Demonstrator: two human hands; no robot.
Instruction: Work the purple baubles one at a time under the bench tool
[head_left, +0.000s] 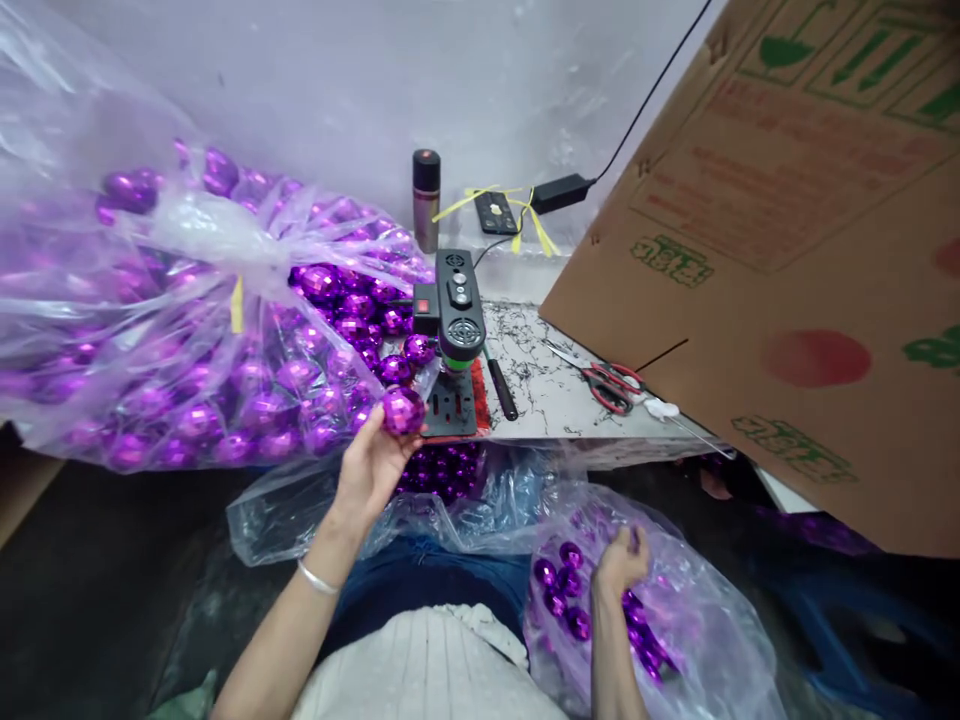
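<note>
In the head view, my left hand (371,465) grips a shiny purple faceted ball (403,410) at its fingertips, just in front of a small black machine (459,305) with a slotted base plate. My right hand (622,562) is over an open clear plastic bag (720,640) at the lower right. Its fingers are loosely curled and apart, and no object shows in them. Several purple balls (570,582) lie in this bag; those just below the hand look streaked. A black-handled lever (501,388) slants down beside the machine.
A tied clear bag (225,240) full of purple balls covers the table's left. Behind the machine stand a spray can (427,200), a phone (496,213) and a power adapter (561,193). Red-handled scissors (611,385) lie beside a large cardboard box (787,270) on the right.
</note>
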